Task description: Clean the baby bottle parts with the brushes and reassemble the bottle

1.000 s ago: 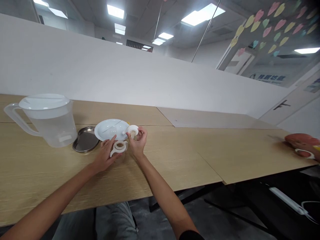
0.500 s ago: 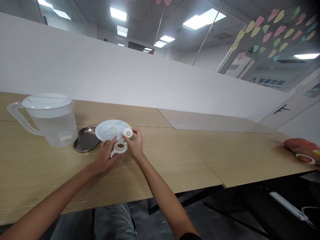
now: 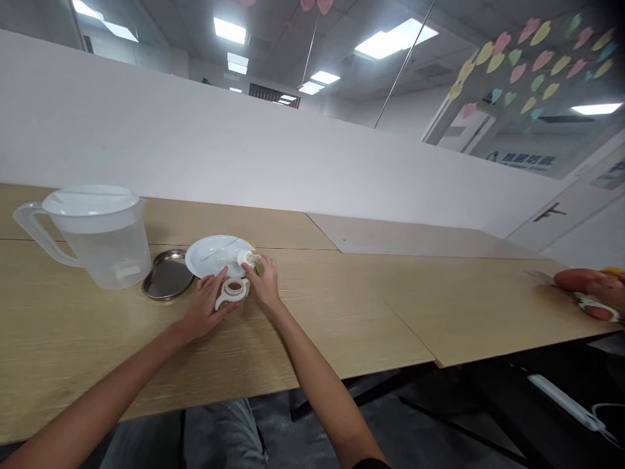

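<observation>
The left hand (image 3: 208, 306) is half closed around the open white-rimmed container (image 3: 233, 289); the right hand (image 3: 263, 280) pinches the small white cap (image 3: 248, 258) just above it. Beyond the hands is the white plate (image 3: 212, 253), and to their left, on the counter (image 3: 336, 312), the metal tray (image 3: 168, 275)

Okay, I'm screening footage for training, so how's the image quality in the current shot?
Head view: bright ceiling lights reflect or show through the glass; wide-angle stretch tilts the room; the pitcher reads clearly; the small white part in the right hand is too small for fine detail.
</observation>
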The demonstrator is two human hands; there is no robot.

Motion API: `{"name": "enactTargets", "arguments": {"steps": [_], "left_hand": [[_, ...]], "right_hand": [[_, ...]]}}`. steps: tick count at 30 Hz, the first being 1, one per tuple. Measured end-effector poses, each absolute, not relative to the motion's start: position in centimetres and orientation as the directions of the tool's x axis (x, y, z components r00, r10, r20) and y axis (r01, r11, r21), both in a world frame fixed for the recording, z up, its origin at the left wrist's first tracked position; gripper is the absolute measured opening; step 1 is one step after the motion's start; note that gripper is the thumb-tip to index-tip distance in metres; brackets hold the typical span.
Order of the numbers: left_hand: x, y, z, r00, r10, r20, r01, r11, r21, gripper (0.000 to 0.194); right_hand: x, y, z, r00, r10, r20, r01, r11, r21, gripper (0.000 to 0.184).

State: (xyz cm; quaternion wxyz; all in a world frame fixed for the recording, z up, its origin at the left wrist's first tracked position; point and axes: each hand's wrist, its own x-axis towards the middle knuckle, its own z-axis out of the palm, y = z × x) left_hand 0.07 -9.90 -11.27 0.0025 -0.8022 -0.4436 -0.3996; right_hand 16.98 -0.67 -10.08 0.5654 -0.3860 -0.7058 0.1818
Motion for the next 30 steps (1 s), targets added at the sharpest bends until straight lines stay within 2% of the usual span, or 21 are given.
{"name": "enactTargets", "arguments": {"steps": [5, 9, 11, 14, 17, 23, 26, 30], "left_hand": [[0.1, -10.0, -11.2, 0.272, 0.71, 0.649, 0.724, -0.596, 0.348, 0.073], [0.0, -10.0, -11.2, 0.262, 0.72, 0.643, 0.717, -0.591, 0.37, 0.074], [0.1, -10.0, -11.2, 0.258, 0.729, 0.634, 0.712, -0.587, 0.386, 0.075], [0.1, -10.0, -11.2, 0.254, 0.736, 0.628, 0.709, -0.583, 0.397, 0.075], [0.1, -10.0, -11.2, 0.263, 0.732, 0.629, 0.706, -0.59, 0.391, 0.074], [0.1, -10.1, -10.9, 0.262, 0.751, 0.606, 0.706, -0.577, 0.41, 0.074], [0.2, -10.1, -10.9, 0.257, 0.756, 0.602, 0.71, -0.57, 0.414, 0.074], [0.2, -10.1, -11.0, 0.261, 0.75, 0.608, 0.714, -0.574, 0.401, 0.074]], "right_hand": [[16.7, -0.3, -10.0, 0.026, 0.815, 0.579, 0.121, 0.573, -0.811, 0.034], [16.8, -0.3, -9.5, 0.124, 0.863, 0.491, -0.048, 0.499, -0.865, 0.043], [17.0, -0.5, -9.3, 0.185, 0.86, 0.476, -0.082, 0.496, -0.865, 0.048], [17.3, -0.6, -9.1, 0.199, 0.85, 0.488, -0.047, 0.506, -0.861, 0.049], [17.4, -0.3, -9.5, 0.136, 0.849, 0.511, 0.03, 0.512, -0.859, 0.041], [17.3, -0.2, -10.1, 0.023, 0.842, 0.539, 0.354, 0.498, -0.792, 0.032], [17.3, -0.7, -9.7, 0.02, 0.816, 0.578, 0.358, 0.534, -0.766, 0.033], [17.2, -1.1, -9.3, 0.011, 0.774, 0.634, 0.285, 0.605, -0.744, 0.036]]}}
